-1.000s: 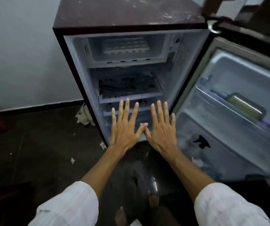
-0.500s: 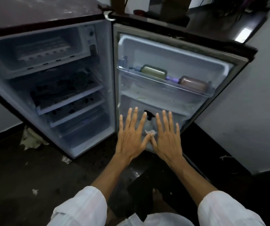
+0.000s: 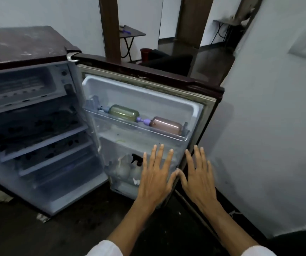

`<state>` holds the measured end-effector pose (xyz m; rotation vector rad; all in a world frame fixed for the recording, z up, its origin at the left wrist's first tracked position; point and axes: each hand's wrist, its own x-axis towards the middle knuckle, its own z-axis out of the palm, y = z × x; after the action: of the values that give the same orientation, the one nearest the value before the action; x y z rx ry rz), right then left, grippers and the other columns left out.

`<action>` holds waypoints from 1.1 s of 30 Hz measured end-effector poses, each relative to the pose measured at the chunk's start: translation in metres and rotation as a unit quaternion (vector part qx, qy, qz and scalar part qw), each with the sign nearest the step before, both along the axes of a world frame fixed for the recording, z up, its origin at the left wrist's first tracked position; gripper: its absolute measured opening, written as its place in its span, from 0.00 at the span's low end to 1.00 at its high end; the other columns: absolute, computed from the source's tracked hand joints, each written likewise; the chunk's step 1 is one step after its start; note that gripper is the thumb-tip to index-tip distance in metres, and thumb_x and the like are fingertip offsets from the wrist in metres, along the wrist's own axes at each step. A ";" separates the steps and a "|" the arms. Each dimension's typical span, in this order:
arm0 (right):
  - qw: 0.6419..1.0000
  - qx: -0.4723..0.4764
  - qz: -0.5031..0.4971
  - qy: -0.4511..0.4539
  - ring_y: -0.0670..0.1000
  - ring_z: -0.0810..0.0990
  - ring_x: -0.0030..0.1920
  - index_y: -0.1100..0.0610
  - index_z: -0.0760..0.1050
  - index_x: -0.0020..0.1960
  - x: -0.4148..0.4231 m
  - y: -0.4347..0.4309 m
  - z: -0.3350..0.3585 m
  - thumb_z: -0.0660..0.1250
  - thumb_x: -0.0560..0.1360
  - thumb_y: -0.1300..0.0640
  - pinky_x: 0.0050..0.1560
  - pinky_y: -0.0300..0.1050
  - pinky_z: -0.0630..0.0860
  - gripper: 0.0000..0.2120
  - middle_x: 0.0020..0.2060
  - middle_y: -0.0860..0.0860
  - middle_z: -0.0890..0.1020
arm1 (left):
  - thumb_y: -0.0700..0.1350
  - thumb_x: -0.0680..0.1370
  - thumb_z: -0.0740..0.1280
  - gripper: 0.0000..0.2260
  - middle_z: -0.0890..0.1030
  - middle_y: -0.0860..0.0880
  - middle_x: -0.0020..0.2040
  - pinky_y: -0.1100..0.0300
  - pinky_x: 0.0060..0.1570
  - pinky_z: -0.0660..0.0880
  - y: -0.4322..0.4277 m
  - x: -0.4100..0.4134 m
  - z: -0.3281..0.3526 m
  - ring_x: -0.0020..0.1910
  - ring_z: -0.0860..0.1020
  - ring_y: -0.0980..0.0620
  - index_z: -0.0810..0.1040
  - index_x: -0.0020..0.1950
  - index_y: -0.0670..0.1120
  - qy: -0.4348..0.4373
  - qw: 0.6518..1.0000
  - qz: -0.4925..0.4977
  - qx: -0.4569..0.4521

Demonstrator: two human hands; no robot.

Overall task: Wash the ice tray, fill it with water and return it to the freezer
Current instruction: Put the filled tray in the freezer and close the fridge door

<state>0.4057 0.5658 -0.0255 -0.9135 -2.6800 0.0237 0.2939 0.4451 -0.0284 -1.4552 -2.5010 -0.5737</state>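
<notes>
Overall light is dim with a cool, bluish cast. The brightest area is the far room floor (image 3: pixel 209 58) at upper centre, which carries a pale sheen. The near floor (image 3: pixel 56 237) along the bottom of the frame is almost black, with little detail. The fridge top (image 3: pixel 19 45) shows faint dull highlights. The freezer compartment (image 3: pixel 15 89) and shelves (image 3: pixel 43 143) at left are hazy and smeared. The two bottles (image 3: pixel 124 112) at centre are sharper. Fingertips of the right hand (image 3: pixel 202 182) are slightly blurred; the left hand (image 3: pixel 154 182) is clearer. A soft shadow lies on the wall (image 3: pixel 268 145) at right. The door posts (image 3: pixel 111 28) lean outward from wide-angle distortion.
</notes>
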 end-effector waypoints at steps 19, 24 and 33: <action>0.935 -0.252 0.087 0.234 0.51 0.63 0.74 0.56 0.55 0.78 -0.016 0.122 0.041 0.68 0.78 0.56 0.72 0.49 0.65 0.34 0.75 0.53 0.61 | 0.54 0.83 0.56 0.25 0.65 0.43 0.78 0.45 0.72 0.68 0.083 0.042 0.003 0.78 0.62 0.45 0.62 0.79 0.47 -0.051 0.997 0.015 0.062; 0.904 -0.357 0.036 0.235 0.50 0.66 0.72 0.52 0.55 0.79 -0.034 0.134 0.051 0.67 0.74 0.67 0.68 0.49 0.72 0.38 0.74 0.51 0.64 | 0.50 0.83 0.59 0.23 0.67 0.43 0.75 0.47 0.70 0.71 0.082 0.038 0.008 0.75 0.66 0.45 0.65 0.77 0.46 -0.086 0.988 0.006 0.127; 0.864 -0.431 0.014 0.261 0.46 0.70 0.67 0.55 0.63 0.75 -0.023 0.123 0.063 0.62 0.69 0.80 0.49 0.26 0.74 0.39 0.71 0.49 0.67 | 0.45 0.82 0.63 0.19 0.74 0.49 0.68 0.77 0.65 0.62 0.057 0.040 0.008 0.67 0.70 0.60 0.71 0.74 0.46 -0.205 0.950 0.035 0.233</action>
<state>0.3827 0.6888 0.0379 -0.8949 -2.1017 1.3564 0.3337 0.5016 -0.0208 -1.1482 -2.4333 -1.4655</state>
